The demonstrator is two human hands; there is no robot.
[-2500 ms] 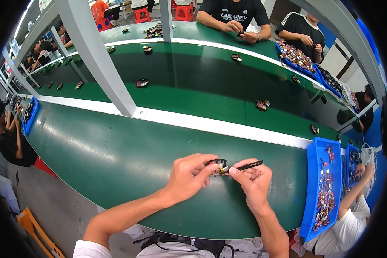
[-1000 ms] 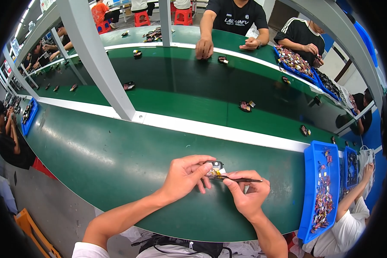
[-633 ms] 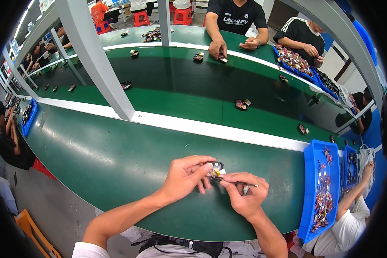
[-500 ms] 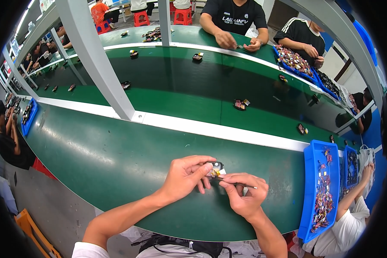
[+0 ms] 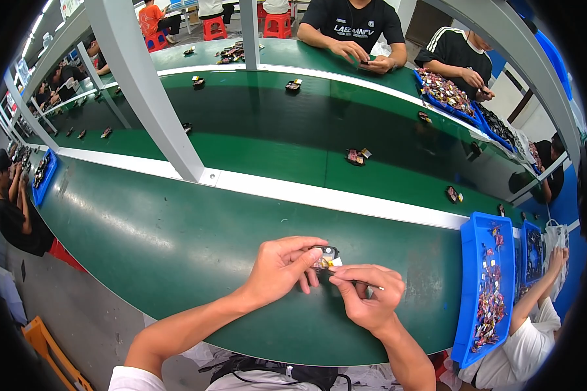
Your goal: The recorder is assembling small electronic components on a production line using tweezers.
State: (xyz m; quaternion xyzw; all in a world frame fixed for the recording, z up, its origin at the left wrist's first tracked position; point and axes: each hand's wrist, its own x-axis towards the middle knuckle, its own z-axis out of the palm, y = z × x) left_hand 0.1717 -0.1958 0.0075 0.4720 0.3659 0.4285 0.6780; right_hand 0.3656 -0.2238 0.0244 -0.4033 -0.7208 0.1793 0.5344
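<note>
Above the green worktop (image 5: pixel 195 247), my left hand (image 5: pixel 272 274) pinches a small black-cased electronic unit (image 5: pixel 325 254) between thumb and fingers. A clear or grey face and a yellow and white tab show on the unit. My right hand (image 5: pixel 372 300) is closed on a thin dark stick-like tool (image 5: pixel 374 285), whose pale end sticks out to the right. The tool's other end meets the unit's lower right edge, close to the tab. My right fingertips cover that contact, so its details are hidden.
A blue tray (image 5: pixel 466 293) of small colourful parts stands at my right, with another blue tray (image 5: pixel 534 251) beyond it. A white rail (image 5: pixel 293 195) separates my worktop from the conveyor belt (image 5: pixel 254 111), which carries several black units. A grey post (image 5: pixel 143 91) rises left. Co-workers sit around.
My right hand and its tool have shifted slightly left, while my left hand stays put. Units on the belt have moved a little left. The co-worker's hands opposite have come together.
</note>
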